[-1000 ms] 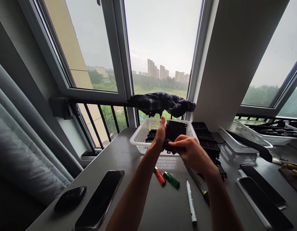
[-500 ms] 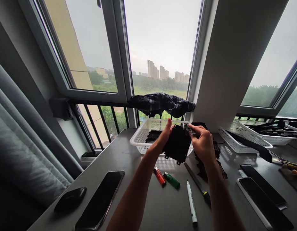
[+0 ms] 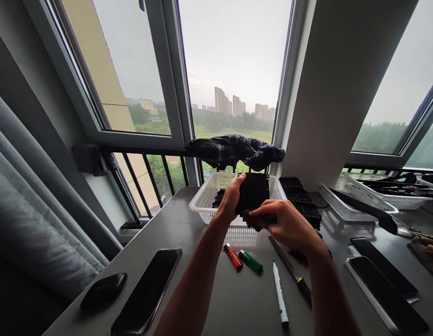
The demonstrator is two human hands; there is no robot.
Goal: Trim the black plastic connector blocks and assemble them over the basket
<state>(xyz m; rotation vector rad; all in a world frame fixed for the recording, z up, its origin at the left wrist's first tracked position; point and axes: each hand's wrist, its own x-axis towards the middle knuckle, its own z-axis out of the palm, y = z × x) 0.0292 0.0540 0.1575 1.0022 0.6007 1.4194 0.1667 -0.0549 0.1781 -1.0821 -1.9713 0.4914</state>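
The plate (image 3: pixel 255 190) is up off the bench (image 3: pixel 244 308), in front of the basket (image 3: pixel 199 206). The left hand (image 3: pixel 232 193) is clamped on its left side, thumb over the edge, the other fingers mostly hidden. The right hand (image 3: pixel 284 221) is pinched together on a dark wad (image 3: pixel 253 221) at the plate's lower edge; it seems to touch there, though black on black makes this hard to tell.

The likeliest trouble is a slip: only one side of the plate is gripped, so a hard push from the wad at the bottom could twist it loose and drop it into the basket or onto the bench. The wad could also snag on the plate's toothed rim and bend or break a tooth. With the wad pinched so near the edge, a fingertip could scrape. The right forearm passes over the file (image 3: pixel 284 255), so a low sweep could knock it.

Counted: one plate in hand, one wad, one file, one marker (image 3: pixel 280 294), one mouse (image 3: pixel 103 290). Two lighters, one red (image 3: pixel 233 257) and one green (image 3: pixel 250 262). Three phones or phone-like slabs: one at left (image 3: pixel 146 290), two at right (image 3: pixel 386 291). One basket stands behind the plate, and at least two more baskets (image 3: pixel 352 212) are at right. The stack (image 3: pixel 296 190) beside the basket is too dark to count.
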